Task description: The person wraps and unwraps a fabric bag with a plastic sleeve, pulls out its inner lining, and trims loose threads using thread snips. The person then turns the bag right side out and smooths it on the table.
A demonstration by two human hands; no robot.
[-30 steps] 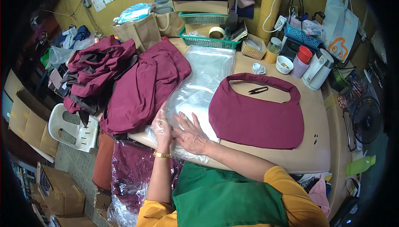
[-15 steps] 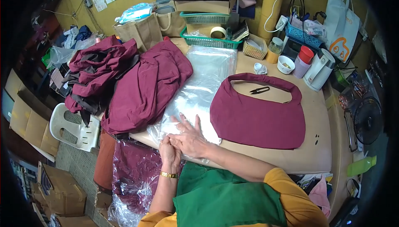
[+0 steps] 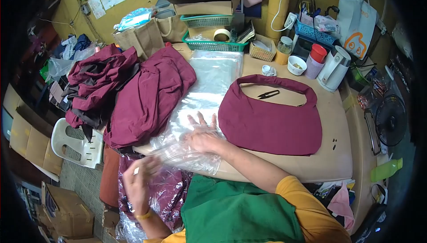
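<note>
My right hand [image 3: 202, 137] lies flat on a stack of clear plastic bags [image 3: 213, 72], fingers spread. Over the table's front edge, my left hand [image 3: 141, 178] is smeared by motion; its fingers appear closed on the near edge of a clear plastic bag [image 3: 178, 154], which stretches between both hands. A maroon shoulder bag [image 3: 271, 125] with a wide strap lies flat to the right of the stack. Black thread snips [image 3: 269, 94] rest inside its strap loop. Left of the stack are heaped maroon bags [image 3: 149, 96].
Plastic-wrapped maroon goods [image 3: 167, 189] are below the table's front edge. A green basket [image 3: 213, 46] with a tape roll stands at the back. An electric kettle [image 3: 333, 69], a bowl [image 3: 296, 65] and a jar [image 3: 283, 51] stand back right. A white plastic chair [image 3: 75, 147] is at left.
My left hand has moved left and down, away from my right hand, drawing the bag's edge with it. The right hand's fingers stay spread on the stack. The view has shifted slightly.
</note>
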